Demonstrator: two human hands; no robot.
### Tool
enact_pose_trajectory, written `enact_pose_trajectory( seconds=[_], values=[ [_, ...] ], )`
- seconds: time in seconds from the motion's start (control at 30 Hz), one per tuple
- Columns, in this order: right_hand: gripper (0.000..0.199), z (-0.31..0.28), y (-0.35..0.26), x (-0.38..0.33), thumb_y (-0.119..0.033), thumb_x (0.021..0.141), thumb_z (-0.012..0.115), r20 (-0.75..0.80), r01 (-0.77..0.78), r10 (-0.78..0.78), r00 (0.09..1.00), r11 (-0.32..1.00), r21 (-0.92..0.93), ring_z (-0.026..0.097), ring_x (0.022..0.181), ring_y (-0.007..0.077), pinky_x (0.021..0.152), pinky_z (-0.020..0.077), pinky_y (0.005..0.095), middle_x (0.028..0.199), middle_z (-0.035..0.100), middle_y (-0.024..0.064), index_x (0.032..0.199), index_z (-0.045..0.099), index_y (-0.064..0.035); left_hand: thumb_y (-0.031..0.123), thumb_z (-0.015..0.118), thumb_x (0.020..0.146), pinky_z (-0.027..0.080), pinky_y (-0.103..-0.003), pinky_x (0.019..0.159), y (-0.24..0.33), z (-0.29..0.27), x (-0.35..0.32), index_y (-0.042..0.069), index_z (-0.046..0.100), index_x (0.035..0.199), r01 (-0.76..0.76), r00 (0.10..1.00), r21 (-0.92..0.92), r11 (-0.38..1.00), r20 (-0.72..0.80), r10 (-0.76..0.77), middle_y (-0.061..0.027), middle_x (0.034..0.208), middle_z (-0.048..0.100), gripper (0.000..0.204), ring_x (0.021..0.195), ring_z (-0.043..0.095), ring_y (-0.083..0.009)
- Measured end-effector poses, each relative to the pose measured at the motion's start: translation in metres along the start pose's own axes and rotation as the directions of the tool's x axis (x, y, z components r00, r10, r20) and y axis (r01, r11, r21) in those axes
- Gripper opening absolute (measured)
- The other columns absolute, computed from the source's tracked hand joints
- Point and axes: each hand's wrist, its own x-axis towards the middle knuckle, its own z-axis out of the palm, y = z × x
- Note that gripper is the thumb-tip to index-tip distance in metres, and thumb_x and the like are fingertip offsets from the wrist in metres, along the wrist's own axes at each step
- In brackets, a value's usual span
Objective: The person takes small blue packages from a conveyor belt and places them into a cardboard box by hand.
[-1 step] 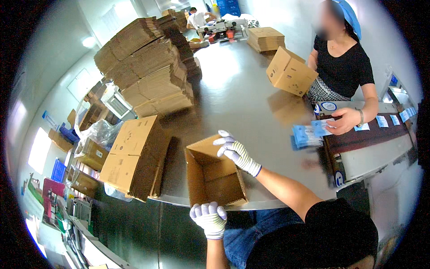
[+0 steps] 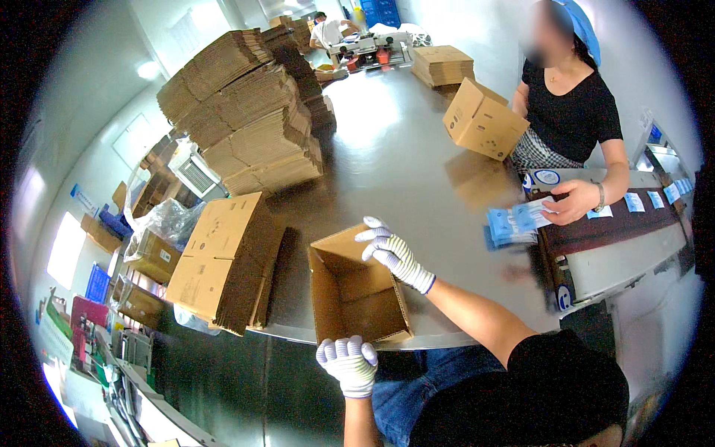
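An open-topped cardboard box stands at the table's near edge, its bare brown inside facing up. My left hand, in a white striped glove, has its fingers curled over the box's near rim. The palm side and thumb tip are partly hidden. My right hand, gloved the same way, lies across the right rim with its fingers stretched out and apart over the box's opening. To the left of the box leans a batch of flat folded cartons.
Tall stacks of flattened cartons rise at the far left of the metal table. At right, a co-worker's hand holds blue-and-white packets beside a conveyor. Another box sits tilted near that person.
The co-worker's packets have shifted slightly left and down onto the others at the table's right side. My hands and the box look unmoved.
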Motion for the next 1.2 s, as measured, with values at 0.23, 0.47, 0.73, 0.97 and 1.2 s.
enact_pose_trajectory(
  seconds=[0.23,0.47,0.73,0.97,1.2],
  values=[
    [0.026,0.019,0.0,-0.002,-0.028,0.086,0.05,0.089,-0.008,0.011,0.996,0.999,-0.031,0.035,0.132,0.0312,0.113,0.0216,0.0445,0.118,0.061,0.0055,0.075,0.066,-0.0107,0.026,0.056,0.076,0.04,-0.043,0.082,-0.007,-0.016,-0.01,0.016,0.056,0.077,0.038,0.997,0.069,0.997,0.068,-0.043,-0.0041,0.071,0.05,0.011,0.071,0.05,-0.0247],
    [0.023,0.108,-0.008,-0.007,-0.024,0.087,0.05,0.177,0.053,-0.084,0.981,0.983,0.175,0.036,0.131,0.0327,0.113,0.0199,0.0461,0.115,0.061,0.0054,0.075,0.064,-0.0101,0.025,0.047,0.083,0.038,-0.045,0.081,-0.031,-0.064,-0.042,0.014,0.052,0.077,0.092,0.993,0.304,0.948,0.043,-0.11,-0.0071,0.069,0.046,0.013,0.072,0.048,-0.0281],
    [0.019,0.13,-0.022,0.009,-0.018,0.085,0.051,0.133,0.111,-0.15,0.98,0.959,0.26,0.038,0.129,0.0344,0.111,0.0241,0.0468,0.111,0.062,0.0058,0.075,0.064,-0.0088,0.028,0.046,0.086,0.038,-0.046,0.087,-0.041,-0.081,-0.04,0.014,0.054,0.082,0.092,0.993,0.344,0.935,0.041,-0.113,-0.0062,0.07,0.047,0.016,0.071,0.049,-0.0261],
    [0.019,0.124,-0.017,0.009,-0.018,0.086,0.051,0.142,0.11,-0.149,0.979,0.962,0.251,0.038,0.129,0.0341,0.112,0.0222,0.0467,0.111,0.062,0.0058,0.076,0.064,-0.0087,0.028,0.045,0.086,0.037,-0.046,0.087,-0.039,-0.08,-0.04,0.013,0.054,0.082,0.106,0.99,0.34,0.935,0.056,-0.132,-0.0067,0.071,0.048,0.017,0.074,0.049,-0.0265],
    [0.021,0.097,-0.017,0.002,-0.02,0.086,0.051,0.166,0.107,-0.137,0.977,0.978,0.178,0.038,0.129,0.034,0.112,0.0216,0.0467,0.111,0.062,0.007,0.075,0.064,-0.0082,0.023,0.045,0.084,0.037,-0.047,0.088,-0.017,-0.066,-0.039,0.012,0.055,0.081,0.125,0.986,0.273,0.954,0.071,-0.15,-0.0075,0.071,0.05,0.015,0.074,0.05,-0.028]
  ],
)
